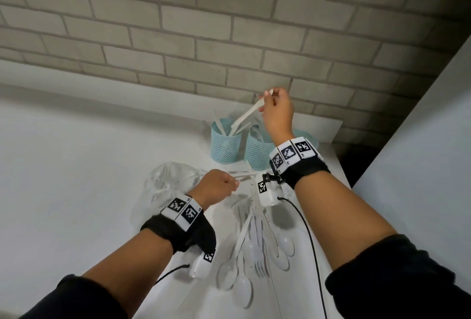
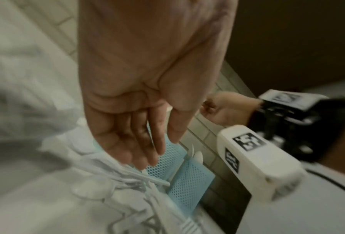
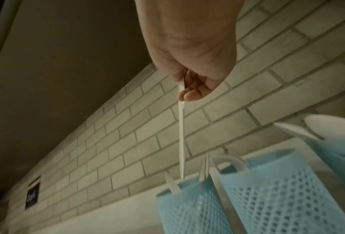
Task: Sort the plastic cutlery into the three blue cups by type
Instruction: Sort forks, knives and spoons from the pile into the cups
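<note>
A white table (image 1: pixel 76 165) carries three blue cups (image 1: pixel 225 144) by the brick wall, with a clear bag (image 1: pixel 168 178) and loose cutlery (image 1: pixel 254 247) nearer than the cups.

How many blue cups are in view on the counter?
3: the left cup, the middle cup beside it, and the right cup, mostly hidden behind the right wrist.

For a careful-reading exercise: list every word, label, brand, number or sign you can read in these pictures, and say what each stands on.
No text can be read.
Wristbands and: black-and-white square code patterns, no letters.
White camera housings and: the same kind of code squares.
Dark plaque on the brick wall: pale marking, too blurred to read.
</note>
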`<control>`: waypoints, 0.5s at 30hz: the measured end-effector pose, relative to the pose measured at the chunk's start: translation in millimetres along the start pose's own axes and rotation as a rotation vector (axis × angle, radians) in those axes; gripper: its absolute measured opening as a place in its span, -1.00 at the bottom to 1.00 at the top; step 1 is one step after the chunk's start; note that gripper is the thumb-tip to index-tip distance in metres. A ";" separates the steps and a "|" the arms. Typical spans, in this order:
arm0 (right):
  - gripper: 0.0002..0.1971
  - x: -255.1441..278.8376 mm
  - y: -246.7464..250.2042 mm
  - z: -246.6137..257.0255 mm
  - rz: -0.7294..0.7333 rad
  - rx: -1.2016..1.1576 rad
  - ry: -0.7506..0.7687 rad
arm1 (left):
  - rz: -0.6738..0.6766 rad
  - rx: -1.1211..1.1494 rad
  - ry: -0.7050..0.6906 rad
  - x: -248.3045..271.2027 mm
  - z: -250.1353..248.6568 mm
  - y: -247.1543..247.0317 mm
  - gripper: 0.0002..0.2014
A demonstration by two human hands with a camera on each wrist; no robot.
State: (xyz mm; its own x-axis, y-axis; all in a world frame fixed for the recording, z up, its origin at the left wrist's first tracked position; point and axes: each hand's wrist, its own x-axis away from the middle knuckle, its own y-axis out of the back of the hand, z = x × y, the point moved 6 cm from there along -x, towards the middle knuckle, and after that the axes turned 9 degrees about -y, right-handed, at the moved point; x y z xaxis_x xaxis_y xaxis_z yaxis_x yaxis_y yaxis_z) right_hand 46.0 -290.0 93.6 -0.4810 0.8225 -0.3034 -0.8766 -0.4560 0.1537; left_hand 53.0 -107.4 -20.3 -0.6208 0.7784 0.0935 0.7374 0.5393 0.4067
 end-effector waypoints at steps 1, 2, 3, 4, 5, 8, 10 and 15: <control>-0.90 1.7 -7.8 -6.9 0.016 0.042 0.003 | 0.059 -0.178 -0.057 3.8 -1.2 -3.4 -0.80; -0.92 3.1 -16.1 -14.6 0.043 0.091 0.007 | 0.128 -0.336 -0.085 8.3 0.1 -8.5 -0.77; -0.94 4.9 -23.8 -22.0 0.079 0.140 0.003 | 0.191 -0.460 -0.083 13.0 3.9 -13.8 -0.68; -0.93 6.5 -29.8 -29.0 0.120 0.183 -0.011 | 0.240 -0.545 -0.062 16.1 9.9 -18.0 -0.57; -0.88 7.9 -33.4 -34.2 0.157 0.217 -0.032 | 0.272 -0.596 -0.037 19.2 15.2 -20.8 -0.47; -0.76 6.7 -28.4 -36.1 0.212 0.208 -0.059 | 0.341 -0.674 0.017 24.8 26.7 -25.3 -0.26; -0.78 4.2 -14.1 -27.3 0.210 0.170 -0.070 | 0.373 -0.727 0.036 24.3 29.0 -25.8 -0.15; -0.88 12.9 25.5 -22.5 0.616 0.434 -0.338 | 0.190 -0.766 -0.050 -5.4 12.5 -16.4 -0.26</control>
State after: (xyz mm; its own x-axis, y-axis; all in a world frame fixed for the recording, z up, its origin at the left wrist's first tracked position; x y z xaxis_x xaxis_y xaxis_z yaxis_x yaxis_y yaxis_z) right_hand 17.7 -298.6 72.4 -0.7940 0.5574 0.2425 -0.3480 -0.7440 0.5705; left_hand 47.5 -116.4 -38.8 -0.4767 0.8581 0.1908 0.4297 0.0381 0.9022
